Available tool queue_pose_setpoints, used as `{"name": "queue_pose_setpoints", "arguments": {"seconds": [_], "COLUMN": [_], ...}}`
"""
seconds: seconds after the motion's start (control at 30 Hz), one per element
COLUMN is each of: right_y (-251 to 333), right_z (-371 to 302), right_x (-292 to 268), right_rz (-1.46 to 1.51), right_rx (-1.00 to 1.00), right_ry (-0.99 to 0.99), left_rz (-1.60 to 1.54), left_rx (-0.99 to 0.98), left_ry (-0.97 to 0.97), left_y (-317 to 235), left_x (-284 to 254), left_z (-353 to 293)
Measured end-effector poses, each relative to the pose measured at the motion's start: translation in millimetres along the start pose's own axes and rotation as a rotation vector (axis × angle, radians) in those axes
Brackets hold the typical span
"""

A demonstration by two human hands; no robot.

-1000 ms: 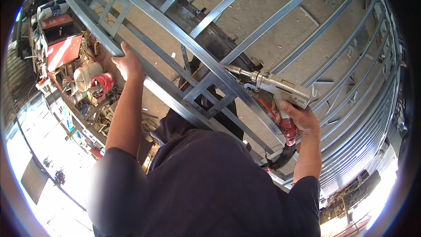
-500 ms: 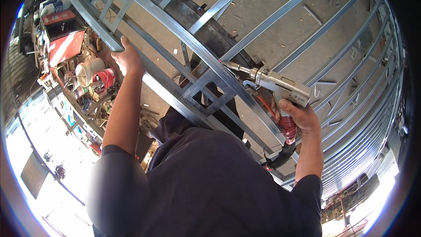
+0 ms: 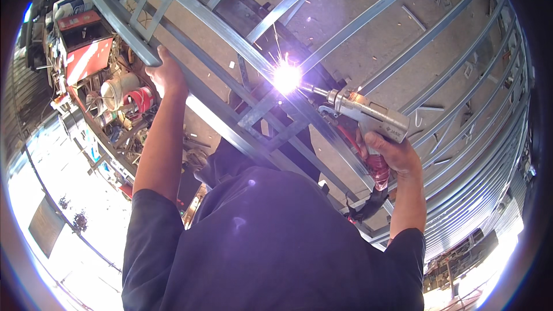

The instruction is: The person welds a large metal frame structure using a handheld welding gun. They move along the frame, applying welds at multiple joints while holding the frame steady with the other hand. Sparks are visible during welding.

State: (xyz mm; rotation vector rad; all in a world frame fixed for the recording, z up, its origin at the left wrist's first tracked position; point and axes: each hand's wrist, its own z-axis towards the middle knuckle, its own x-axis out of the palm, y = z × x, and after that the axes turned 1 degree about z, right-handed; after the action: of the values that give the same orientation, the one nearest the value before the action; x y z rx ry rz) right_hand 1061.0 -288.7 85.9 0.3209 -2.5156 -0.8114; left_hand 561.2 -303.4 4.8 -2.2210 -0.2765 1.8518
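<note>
"In the head view, where's the welding gun (image 3: 377,118)?"

"In the right hand (image 3: 394,154), fingers wrapped round its handle, barrel pointing to ten o'clock. Its tip is beside the spark (image 3: 286,76) on the metal bar (image 3: 230,34)."

"And the left hand (image 3: 167,76)?"

"On the outer rail (image 3: 128,35), spark at three o'clock; fingers partly hidden, so I can't tell how closed."

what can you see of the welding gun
The welding gun has a silver-grey, metal-looking body with a slot along its side. Its narrow nozzle points left and slightly up, toward a bright arc with sparks at a rail; glare hides the tip, so contact is unclear. The right hand grips the handle, whose lower end has shiny red wrapping.
</note>
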Motion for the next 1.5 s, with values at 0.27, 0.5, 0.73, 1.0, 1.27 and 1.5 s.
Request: {"name": "queue_pose_setpoints", "arguments": {"seconds": [0.27,0.5,0.73,1.0,1.27,1.5], "right_y": [0.4,-0.8,3.8,0.1,7.9,-10.1], "right_z": [-2.7,-4.3,-8.5,-14.7,-65.9,-149.0], "right_x": [0.1,-3.8,-1.2,-2.2,17.6,70.4], "right_rz": [-0.012,-0.008,-0.033,-0.019,0.07,-0.023], "right_rx": [0.04,0.034,0.052,0.057,-0.149,-0.366], "right_ry": [-0.033,-0.018,-0.052,-0.071,-0.296,-0.545], "left_rz": [-0.031,-0.043,-0.04,-0.013,-0.038,-0.065], "left_rx": [-0.002,-0.002,0.001,0.003,0.013,0.064], "left_ry": [0.019,0.013,0.031,0.033,0.041,0.083], "left_y": [-4.6,-0.3,-1.0,-1.7,9.7,11.2], "left_x": [-3.3,-1.0,-2.3,-2.3,1.9,9.7], "left_z": [-4.4,-0.3,-0.5,1.0,17.4,23.5]}}
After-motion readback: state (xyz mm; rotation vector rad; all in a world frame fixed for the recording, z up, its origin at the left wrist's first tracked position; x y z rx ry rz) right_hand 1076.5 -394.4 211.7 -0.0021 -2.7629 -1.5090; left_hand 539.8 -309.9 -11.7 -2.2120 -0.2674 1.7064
